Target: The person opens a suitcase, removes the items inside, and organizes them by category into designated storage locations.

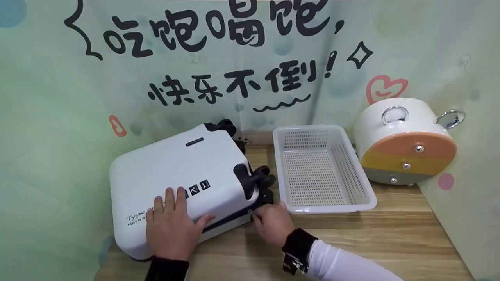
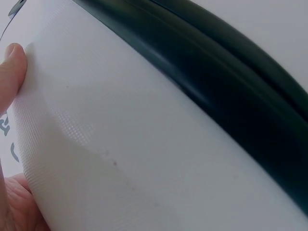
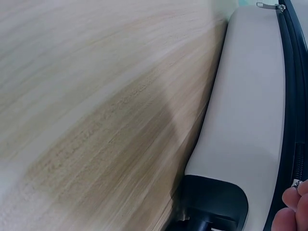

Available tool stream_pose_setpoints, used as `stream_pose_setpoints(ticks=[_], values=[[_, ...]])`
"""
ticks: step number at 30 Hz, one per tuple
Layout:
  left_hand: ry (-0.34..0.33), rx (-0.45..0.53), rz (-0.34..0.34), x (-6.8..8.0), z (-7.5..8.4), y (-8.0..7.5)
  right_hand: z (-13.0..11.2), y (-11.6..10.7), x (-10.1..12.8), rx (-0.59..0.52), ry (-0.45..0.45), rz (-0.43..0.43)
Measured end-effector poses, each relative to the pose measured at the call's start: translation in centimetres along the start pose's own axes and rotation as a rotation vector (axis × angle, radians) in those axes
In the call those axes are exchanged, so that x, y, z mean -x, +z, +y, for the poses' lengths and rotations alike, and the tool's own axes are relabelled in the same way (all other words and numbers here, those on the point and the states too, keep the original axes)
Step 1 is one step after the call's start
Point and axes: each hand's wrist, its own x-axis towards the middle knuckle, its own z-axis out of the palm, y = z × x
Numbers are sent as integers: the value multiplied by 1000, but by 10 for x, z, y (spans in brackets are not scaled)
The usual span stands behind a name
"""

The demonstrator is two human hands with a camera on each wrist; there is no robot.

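A white hard-shell suitcase (image 1: 156,164) lies flat on the wooden table, its black wheels (image 1: 261,177) toward the right and back. Along its side runs a black zipper band (image 3: 288,115). My left hand (image 1: 172,226) rests on the top shell with fingers spread over the printed lettering; its thumb (image 2: 13,72) lies near the shell's edge. With curled fingers, my right hand (image 1: 273,224) pinches a small metal zipper pull (image 3: 296,183) close to the wheel corner. A second zipper pull (image 3: 269,6) hangs at the far end of the band.
A white perforated plastic basket (image 1: 281,171) stands right of the suitcase wheels. Behind it to the right is a round white drawer box (image 1: 408,156) with coloured drawers and ring handles. A printed curtain (image 1: 234,117) closes off the back of the wooden table (image 1: 375,238).
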Motion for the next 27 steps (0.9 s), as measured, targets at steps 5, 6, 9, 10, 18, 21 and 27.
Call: stream_pose_setpoints(ticks=[5,6,9,10,18,21,27], values=[[-2,6,-3,0,0,0,-1,1,-1,-17,-3,-25],[-2,10,-1,0,0,0,-2,2,-1,-16,-8,-26],[0,15,5,-1,0,0,-4,2,-1,-12,-19,-28],[0,16,7,-1,0,0,-5,2,-1,-12,-23,-30],[3,0,8,-1,-1,2,-11,8,-2,-1,-63,-54],[8,-5,9,-1,-1,2,-14,9,-2,0,-71,-53],[16,-3,21,-1,-2,3,-17,9,-4,10,-83,-60]])
